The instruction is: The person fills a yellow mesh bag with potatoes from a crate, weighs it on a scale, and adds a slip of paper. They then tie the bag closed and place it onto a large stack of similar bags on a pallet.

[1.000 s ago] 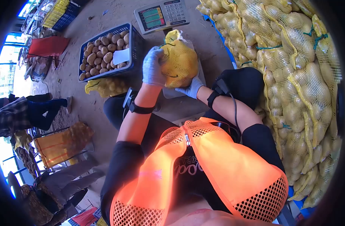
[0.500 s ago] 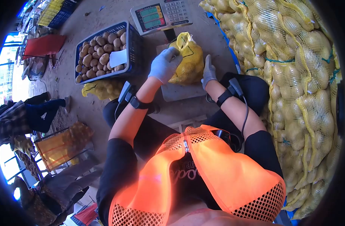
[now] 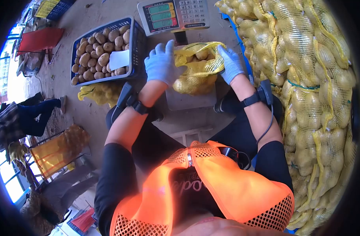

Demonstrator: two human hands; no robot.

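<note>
A yellow mesh bag of potatoes stands on the scale's platform, its mouth spread wide so potatoes show inside. My left hand, in a pale glove, is at the bag's left side with its fingers raised and apart; its thumb side is blurred near the bag's edge. On the right, my right hand, also gloved, pinches the rim of the bag's mouth. Behind the bag is the scale's display and keypad. The blue crate at the left holds loose potatoes and a white paper.
Full mesh sacks are stacked along the right side. Another yellow mesh bag lies just below the crate. At the left are a red cloth-covered item, an orange-yellow panel and other people's legs.
The bag's gathered top has been opened wide. My right hand has taken hold of its rim, and my left hand has moved left with its fingers spread. The display reading has changed.
</note>
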